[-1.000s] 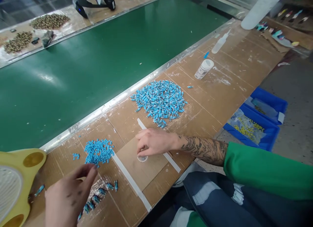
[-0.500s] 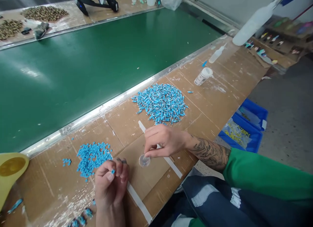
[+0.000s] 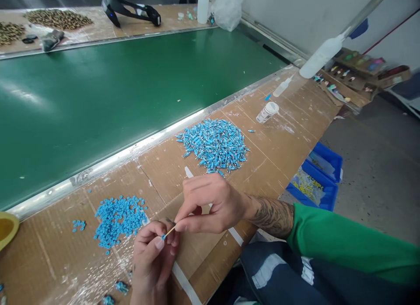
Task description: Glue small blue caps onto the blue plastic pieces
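Between thumb and index finger, my left hand (image 3: 152,252) pinches a small blue ring (image 3: 163,237). My right hand (image 3: 208,204) grips a thin wooden stick (image 3: 169,231), whose tip touches the blue ring. Left of my hands lies a loose pile of blue rings (image 3: 120,219), with a few more apart from it. Beyond my right hand is a large heap of small blue pieces with whitish ends (image 3: 215,143). Under my hands a cardboard sheet (image 3: 200,248) is held by white tape strips.
A green belt (image 3: 114,86) runs behind a metal edge. A white cup (image 3: 267,112) and white bottles (image 3: 320,57) stand at the right. Blue bins (image 3: 315,182) sit below the table. A yellow dish (image 3: 9,230) is at the left edge; blue assembled pieces (image 3: 121,287) lie lower left.
My right hand has moved from the small round clear dish to my left hand, and the stick now meets the ring. The dish is now hidden. The view has shifted slightly.
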A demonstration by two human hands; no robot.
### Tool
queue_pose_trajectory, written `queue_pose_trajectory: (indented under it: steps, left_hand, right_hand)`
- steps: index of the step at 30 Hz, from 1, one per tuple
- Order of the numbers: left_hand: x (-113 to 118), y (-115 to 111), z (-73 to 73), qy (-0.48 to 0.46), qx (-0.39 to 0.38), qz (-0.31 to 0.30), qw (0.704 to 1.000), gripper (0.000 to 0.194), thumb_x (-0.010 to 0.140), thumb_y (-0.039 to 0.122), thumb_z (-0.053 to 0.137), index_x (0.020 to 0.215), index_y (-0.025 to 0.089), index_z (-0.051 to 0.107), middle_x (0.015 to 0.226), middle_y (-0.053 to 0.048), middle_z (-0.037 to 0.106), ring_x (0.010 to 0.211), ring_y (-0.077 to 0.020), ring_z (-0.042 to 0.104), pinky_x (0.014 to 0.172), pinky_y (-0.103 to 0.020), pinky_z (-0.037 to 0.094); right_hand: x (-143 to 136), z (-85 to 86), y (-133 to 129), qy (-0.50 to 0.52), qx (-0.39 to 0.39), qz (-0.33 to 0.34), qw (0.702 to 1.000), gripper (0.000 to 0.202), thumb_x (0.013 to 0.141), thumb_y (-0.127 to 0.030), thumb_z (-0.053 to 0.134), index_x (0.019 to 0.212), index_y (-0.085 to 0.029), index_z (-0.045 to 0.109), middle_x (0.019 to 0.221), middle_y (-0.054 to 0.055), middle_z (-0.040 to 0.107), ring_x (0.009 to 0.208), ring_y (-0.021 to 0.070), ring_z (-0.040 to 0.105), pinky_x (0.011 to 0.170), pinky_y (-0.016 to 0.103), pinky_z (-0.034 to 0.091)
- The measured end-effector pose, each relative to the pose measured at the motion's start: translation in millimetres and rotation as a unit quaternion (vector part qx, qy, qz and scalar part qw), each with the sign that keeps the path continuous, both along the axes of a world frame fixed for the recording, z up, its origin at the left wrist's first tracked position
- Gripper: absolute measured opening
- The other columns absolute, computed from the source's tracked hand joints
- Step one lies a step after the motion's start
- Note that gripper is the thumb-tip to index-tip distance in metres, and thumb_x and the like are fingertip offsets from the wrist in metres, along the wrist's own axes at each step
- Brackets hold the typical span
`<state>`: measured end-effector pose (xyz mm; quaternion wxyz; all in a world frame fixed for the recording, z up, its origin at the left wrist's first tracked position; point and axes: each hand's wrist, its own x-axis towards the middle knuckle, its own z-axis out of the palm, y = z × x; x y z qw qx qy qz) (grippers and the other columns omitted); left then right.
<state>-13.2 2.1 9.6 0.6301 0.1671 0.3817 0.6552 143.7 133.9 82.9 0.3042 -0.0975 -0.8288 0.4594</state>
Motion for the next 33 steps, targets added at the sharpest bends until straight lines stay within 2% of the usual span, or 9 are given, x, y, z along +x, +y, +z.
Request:
queue_pose_trajectory:
  steps: [4, 11, 19, 24, 29, 33]
  left_hand:
    - [1, 1, 0.3, 0.007, 0.005, 0.006, 1.000, 0.022, 0.067, 0.031, 0.079, 0.062, 0.019, 0.062, 0.053, 0.003, 0.047, 0.047, -0.0100, 0.046, 0.040, -0.019, 0.036]
    - [0, 0, -1.8, -0.007, 0.002, -0.009, 1.000, 0.019, 0.068, 0.030, 0.079, 0.065, 0.019, 0.064, 0.055, 0.001, 0.051, 0.049, -0.0113, 0.051, 0.040, -0.019, 0.039]
    - [7, 5, 4.2, -0.020, 0.008, 0.012, 1.000, 0.019, 0.065, 0.030, 0.081, 0.064, 0.019, 0.066, 0.054, 0.002, 0.053, 0.048, -0.0103, 0.052, 0.042, -0.018, 0.041]
    - [4, 3, 0.6, -0.020, 0.020, 0.024, 0.999, 0.018, 0.066, 0.029, 0.080, 0.066, 0.018, 0.066, 0.053, 0.002, 0.054, 0.046, -0.0096, 0.051, 0.043, -0.019, 0.044]
    - [5, 5, 0.7, -0.026, 0.045, 0.021, 0.998, 0.016, 0.066, 0.028, 0.080, 0.068, 0.018, 0.067, 0.053, 0.002, 0.055, 0.046, -0.0094, 0.052, 0.044, -0.019, 0.045]
    - [5, 7, 0.2, -0.024, 0.041, 0.024, 0.999, 0.016, 0.067, 0.028, 0.079, 0.068, 0.018, 0.067, 0.055, 0.003, 0.055, 0.046, -0.0091, 0.052, 0.043, -0.019, 0.044]
  right_hand:
    - [0, -0.8, 1, -0.037, 0.012, 0.015, 0.999, 0.027, 0.094, -0.034, 0.057, 0.083, -0.012, 0.069, 0.067, 0.001, 0.059, 0.063, 0.0077, 0.049, 0.064, 0.022, 0.044]
    - [1, -2.6, 1, -0.008, 0.030, 0.010, 0.999, 0.024, 0.093, -0.031, 0.059, 0.083, -0.013, 0.070, 0.067, 0.000, 0.059, 0.063, 0.0076, 0.049, 0.066, 0.021, 0.044]
    - [0, -9.1, 0, 0.041, 0.086, 0.003, 0.995, 0.025, 0.094, -0.030, 0.056, 0.082, -0.015, 0.072, 0.062, 0.000, 0.057, 0.063, 0.0088, 0.048, 0.069, 0.022, 0.044]
    - [1, -11.7, -1, -0.021, 0.086, 0.027, 0.996, 0.029, 0.096, -0.034, 0.053, 0.082, -0.016, 0.072, 0.064, 0.001, 0.056, 0.067, 0.0101, 0.050, 0.071, 0.024, 0.044]
    - [-1, -14.1, -4, 0.002, 0.078, 0.019, 0.997, 0.033, 0.096, -0.036, 0.053, 0.079, -0.014, 0.071, 0.062, 0.000, 0.054, 0.064, 0.0091, 0.049, 0.069, 0.023, 0.044]
    - [1, -9.8, -3, -0.016, 0.066, 0.006, 0.998, 0.036, 0.096, -0.040, 0.052, 0.079, -0.014, 0.070, 0.063, 0.002, 0.056, 0.064, 0.0092, 0.050, 0.067, 0.023, 0.044]
